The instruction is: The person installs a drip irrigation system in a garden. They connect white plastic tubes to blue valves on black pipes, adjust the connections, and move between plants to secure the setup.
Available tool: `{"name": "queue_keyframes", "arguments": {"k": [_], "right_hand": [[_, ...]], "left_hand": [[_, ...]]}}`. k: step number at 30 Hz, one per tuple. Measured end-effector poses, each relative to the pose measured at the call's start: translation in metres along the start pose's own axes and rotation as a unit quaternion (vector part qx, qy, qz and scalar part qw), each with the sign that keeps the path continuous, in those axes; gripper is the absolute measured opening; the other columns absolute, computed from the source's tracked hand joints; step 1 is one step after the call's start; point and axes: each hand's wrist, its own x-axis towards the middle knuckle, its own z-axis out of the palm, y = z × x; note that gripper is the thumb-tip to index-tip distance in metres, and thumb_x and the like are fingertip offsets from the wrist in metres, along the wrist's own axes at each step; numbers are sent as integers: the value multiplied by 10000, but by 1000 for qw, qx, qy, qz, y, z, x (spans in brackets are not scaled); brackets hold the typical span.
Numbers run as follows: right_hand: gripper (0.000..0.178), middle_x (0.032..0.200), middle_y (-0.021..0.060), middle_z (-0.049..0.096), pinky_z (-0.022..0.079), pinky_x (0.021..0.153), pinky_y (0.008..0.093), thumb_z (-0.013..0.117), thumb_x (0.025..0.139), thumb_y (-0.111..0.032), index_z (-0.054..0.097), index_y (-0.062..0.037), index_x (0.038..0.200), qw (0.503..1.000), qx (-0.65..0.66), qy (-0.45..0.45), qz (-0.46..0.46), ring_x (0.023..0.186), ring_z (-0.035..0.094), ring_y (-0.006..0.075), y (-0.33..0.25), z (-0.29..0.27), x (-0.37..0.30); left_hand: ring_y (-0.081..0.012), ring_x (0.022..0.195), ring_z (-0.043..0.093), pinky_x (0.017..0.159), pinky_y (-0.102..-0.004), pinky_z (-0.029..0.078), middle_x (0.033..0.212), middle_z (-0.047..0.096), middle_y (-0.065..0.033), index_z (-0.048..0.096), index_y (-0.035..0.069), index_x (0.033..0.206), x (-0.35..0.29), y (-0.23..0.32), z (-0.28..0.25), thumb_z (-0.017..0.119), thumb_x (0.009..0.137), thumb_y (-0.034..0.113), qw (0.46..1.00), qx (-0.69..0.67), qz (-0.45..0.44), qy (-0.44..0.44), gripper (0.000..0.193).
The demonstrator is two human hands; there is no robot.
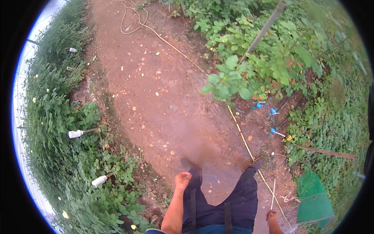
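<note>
My left hand (pixel 182 180) hangs in front of my left thigh with its fingers curled in, and no thing shows in it. Lower right, my right hand (pixel 271 215) is closed around the lower end of a thin white rod (pixel 274 193). The rod points forward, beside a yellow hose (pixel 243 136) that lies on the ground. My right shoe (pixel 255 162) is at the hose, touching or just over it. Dark trousers (pixel 220 210) cover my legs, and my left shoe (pixel 186 162) stands on the reddish dirt path.
Leafy plants (pixel 46 156) line the left, with white bottles (pixel 76 133) upturned on stakes. On the right stand bushes (pixel 272 58), a slanted pole (pixel 265 29), blue pipe fittings (pixel 273 112), a wooden stick (pixel 327 152) and a green mesh panel (pixel 311 187). Hose loops (pixel 134 17) lie ahead.
</note>
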Motion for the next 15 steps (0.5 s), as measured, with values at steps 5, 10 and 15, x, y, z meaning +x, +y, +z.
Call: {"name": "queue_keyframes", "arguments": {"k": [5, 10, 15], "right_hand": [[272, 540, 101, 571, 353, 311, 322, 512, 904, -151, 585, -23, 676, 995, -86, -40, -39, 377, 510, 187, -10, 96, -107], [253, 567, 122, 605, 409, 348, 323, 555, 877, -129, 595, 5, 666, 990, -63, -75, -98, 438, 577, 201, -84, 194, -173], [189, 577, 111, 614, 441, 365, 332, 527, 830, -66, 592, -4, 664, 981, -22, -107, -160, 441, 575, 189, -176, 300, -213]], "left_hand": [[-95, 700, 606, 645, -247, 501, 756, 671, -30, 688, 17, 842, -5, 129, -192, 692, 813, 10, 998, -22, 17, 65, 30], [-82, 760, 586, 667, -222, 465, 897, 673, -31, 654, 0, 993, -30, 373, -312, 634, 921, 168, 985, 10, 163, 57, 184], [-224, 952, 642, 839, -388, 532, 1057, 664, -135, 616, 13, 1105, -28, 545, -367, 571, 960, 229, 888, -153, 434, -19, 264]]}}
